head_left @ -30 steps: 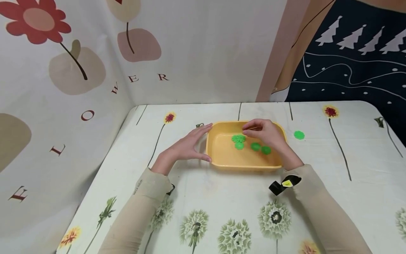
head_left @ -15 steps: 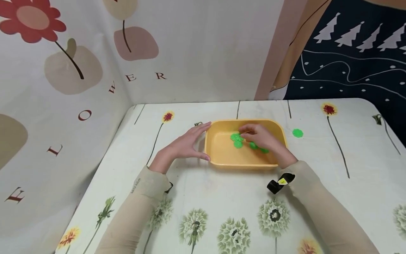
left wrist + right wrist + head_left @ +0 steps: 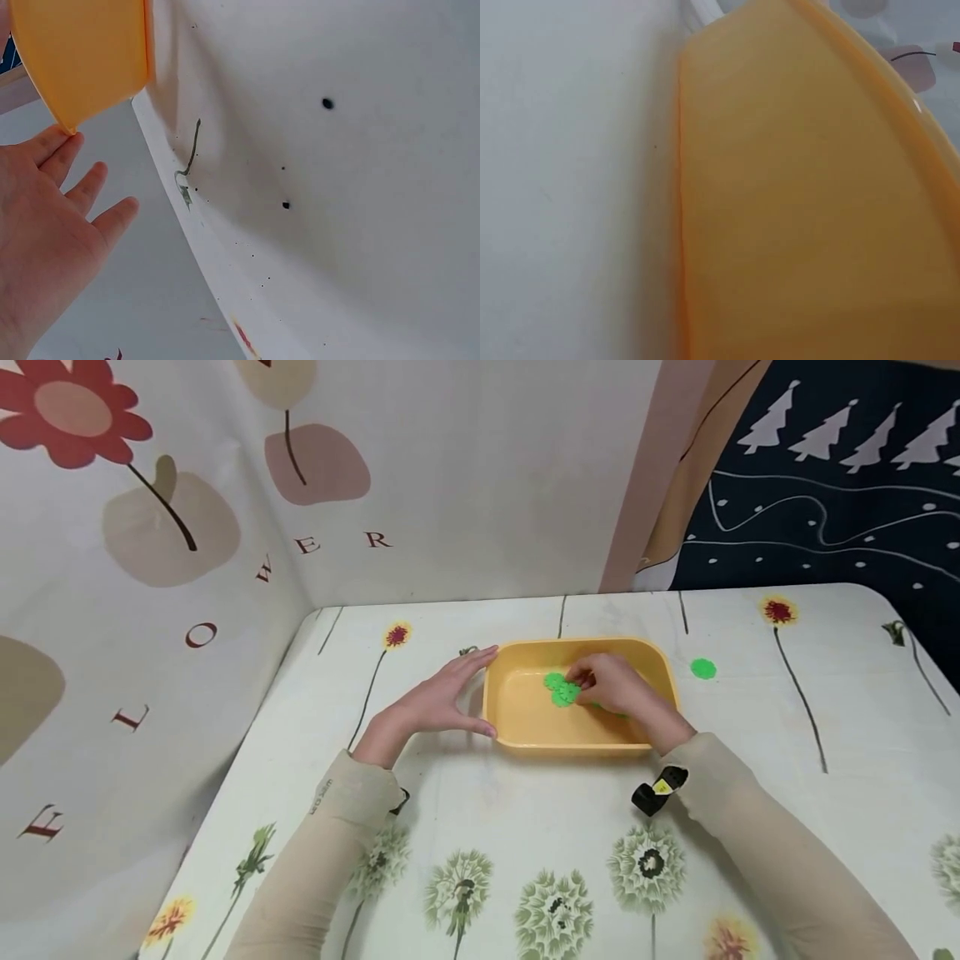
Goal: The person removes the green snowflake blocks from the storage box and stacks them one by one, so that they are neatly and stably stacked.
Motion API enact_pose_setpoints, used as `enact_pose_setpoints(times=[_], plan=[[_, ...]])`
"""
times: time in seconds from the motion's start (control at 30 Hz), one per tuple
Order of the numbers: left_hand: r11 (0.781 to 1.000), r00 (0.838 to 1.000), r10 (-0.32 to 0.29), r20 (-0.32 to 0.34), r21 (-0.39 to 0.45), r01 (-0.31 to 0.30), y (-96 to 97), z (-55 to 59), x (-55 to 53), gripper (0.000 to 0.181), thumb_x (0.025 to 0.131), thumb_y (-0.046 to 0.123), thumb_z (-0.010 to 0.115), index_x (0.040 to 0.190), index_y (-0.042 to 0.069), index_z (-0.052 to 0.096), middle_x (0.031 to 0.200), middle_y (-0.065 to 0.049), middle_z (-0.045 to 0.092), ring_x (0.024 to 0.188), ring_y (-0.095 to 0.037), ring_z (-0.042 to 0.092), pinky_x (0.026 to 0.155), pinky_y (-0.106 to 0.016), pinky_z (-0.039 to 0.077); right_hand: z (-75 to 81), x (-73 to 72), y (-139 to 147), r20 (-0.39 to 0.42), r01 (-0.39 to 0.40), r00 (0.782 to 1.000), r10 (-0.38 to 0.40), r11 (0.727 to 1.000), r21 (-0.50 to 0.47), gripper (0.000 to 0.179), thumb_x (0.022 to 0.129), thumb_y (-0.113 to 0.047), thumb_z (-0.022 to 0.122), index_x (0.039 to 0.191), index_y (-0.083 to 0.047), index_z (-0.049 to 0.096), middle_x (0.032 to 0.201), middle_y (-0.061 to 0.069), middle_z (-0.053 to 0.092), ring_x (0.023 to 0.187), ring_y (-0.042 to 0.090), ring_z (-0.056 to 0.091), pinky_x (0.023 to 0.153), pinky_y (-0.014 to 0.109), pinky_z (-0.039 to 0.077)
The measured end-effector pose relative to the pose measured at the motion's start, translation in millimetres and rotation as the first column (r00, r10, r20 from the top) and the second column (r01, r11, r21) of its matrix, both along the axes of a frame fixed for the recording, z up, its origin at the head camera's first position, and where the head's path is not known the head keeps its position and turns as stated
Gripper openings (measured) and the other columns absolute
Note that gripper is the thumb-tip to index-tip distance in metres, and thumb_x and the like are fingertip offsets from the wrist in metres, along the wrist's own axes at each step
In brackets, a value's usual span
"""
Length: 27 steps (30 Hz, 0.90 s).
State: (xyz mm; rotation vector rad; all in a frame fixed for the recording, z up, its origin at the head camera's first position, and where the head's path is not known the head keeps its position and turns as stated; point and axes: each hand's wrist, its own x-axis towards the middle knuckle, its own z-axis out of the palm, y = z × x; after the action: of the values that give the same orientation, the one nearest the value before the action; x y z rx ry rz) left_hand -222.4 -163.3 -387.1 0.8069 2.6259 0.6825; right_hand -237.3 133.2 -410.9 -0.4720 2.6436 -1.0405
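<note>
A yellow plastic basin [image 3: 525, 747] stands on the table with several small green scalloped discs [image 3: 553, 681] inside. My left hand [image 3: 431, 702] rests against its left end, fingers and thumb spread along the rim. In the left wrist view, fingertips [image 3: 69, 154] touch the basin's corner. My right hand [image 3: 611, 681] reaches into the basin, and its curled fingers pinch a green disc [image 3: 567, 692] at the clustered pieces. More discs are mostly hidden under that hand. In the right wrist view, only the basin's outer wall [image 3: 802, 195] shows, with no hand.
One green disc [image 3: 703, 669] lies on the flower-print tablecloth [image 3: 480, 793], right of the basin. A printed curtain [image 3: 480, 468] hangs behind the table's back edge and along the left. Dark cloth with white trees [image 3: 825, 510] hangs at the back right.
My right hand has lowered into the basin and come to the clustered discs, and part of the cluster has shifted towards me. My left hand stays at the rim. The head view has shifted slightly.
</note>
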Motion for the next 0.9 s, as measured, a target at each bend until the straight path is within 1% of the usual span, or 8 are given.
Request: enact_pose_setpoints(times=[0.07, 0.2, 0.37, 0.6, 0.73, 0.9], plan=[[1.000, 1.000, 0.000, 0.000, 0.003, 0.000, 0.7, -0.5, -0.6, 0.121, 0.068, 0.054, 0.087, 0.161, 0.021, 0.017, 0.169, 0.009, 0.011, 0.157, -0.021, 0.010, 0.125, -0.052, 0.022, 0.4, -0.8, 0.0, -0.012, -0.002, 1.000, 0.003, 1.000, 0.028, 0.025, 0.081, 0.003, 0.075, 0.104, 0.004, 0.070, 0.095, 0.015, 0.069, 0.089, 0.025, 0.063, 0.081, 0.032, 0.051], [1.000, 1.000, 0.007, 0.005, 0.001, -0.007, 1.2, -1.2, -0.7, 0.122, 0.068, 0.054, 0.088, 0.161, 0.021, 0.017, 0.169, 0.009, 0.011, 0.157, -0.021, 0.010, 0.125, -0.053, 0.021, 2.0, -0.9, -0.9, 0.000, 0.005, 1.000, -0.005, 0.999, 0.046, 0.023, 0.080, 0.002, 0.078, 0.101, 0.003, 0.068, 0.093, 0.013, 0.067, 0.088, 0.023, 0.061, 0.080, 0.031, 0.049], [1.000, 1.000, 0.008, 0.005, -0.004, -0.008, 0.7, -1.2, -0.3, 0.121, 0.069, 0.053, 0.087, 0.161, 0.021, 0.016, 0.169, 0.009, 0.011, 0.157, -0.020, 0.010, 0.125, -0.052, 0.021, 2.9, -0.4, -0.7, 0.022, 0.019, 1.000, -0.019, 1.000, 0.009, 0.021, 0.080, 0.003, 0.078, 0.098, 0.001, 0.068, 0.093, 0.013, 0.067, 0.087, 0.022, 0.060, 0.077, 0.028, 0.050], [1.000, 1.000, -0.002, -0.005, 0.002, 0.002, 0.0, -0.5, 0.2, 0.121, 0.068, 0.055, 0.087, 0.161, 0.019, 0.017, 0.169, 0.007, 0.012, 0.157, -0.023, 0.011, 0.124, -0.054, 0.022, 2.4, -0.5, 0.5, 0.033, 0.009, 0.999, -0.006, 0.997, -0.075, 0.011, 0.082, 0.004, 0.075, 0.091, 0.001, 0.070, 0.086, 0.013, 0.068, 0.080, 0.020, 0.059, 0.072, 0.023, 0.048], [1.000, 1.000, 0.000, -0.002, 0.004, 0.000, -0.6, -0.5, 0.3, 0.122, 0.068, 0.056, 0.087, 0.161, 0.019, 0.017, 0.169, 0.007, 0.012, 0.157, -0.023, 0.011, 0.124, -0.054, 0.023, 2.1, -1.2, 0.6, 0.051, 0.014, 0.999, -0.010, 0.996, -0.084, 0.006, 0.085, -0.001, 0.075, 0.090, 0.001, 0.072, 0.085, 0.010, 0.068, 0.077, 0.018, 0.056, 0.068, 0.021, 0.047], [1.000, 1.000, 0.001, 0.005, -0.003, -0.001, -0.4, -1.3, -0.1, 0.122, 0.068, 0.057, 0.086, 0.161, 0.021, 0.016, 0.169, 0.008, 0.010, 0.157, -0.021, 0.009, 0.124, -0.053, 0.022, 2.6, -1.9, 1.2, 0.105, 0.026, 0.994, -0.015, 0.995, -0.101, 0.005, 0.088, -0.002, 0.073, 0.092, 0.001, 0.073, 0.087, 0.011, 0.069, 0.074, 0.016, 0.056, 0.062, 0.020, 0.048]])
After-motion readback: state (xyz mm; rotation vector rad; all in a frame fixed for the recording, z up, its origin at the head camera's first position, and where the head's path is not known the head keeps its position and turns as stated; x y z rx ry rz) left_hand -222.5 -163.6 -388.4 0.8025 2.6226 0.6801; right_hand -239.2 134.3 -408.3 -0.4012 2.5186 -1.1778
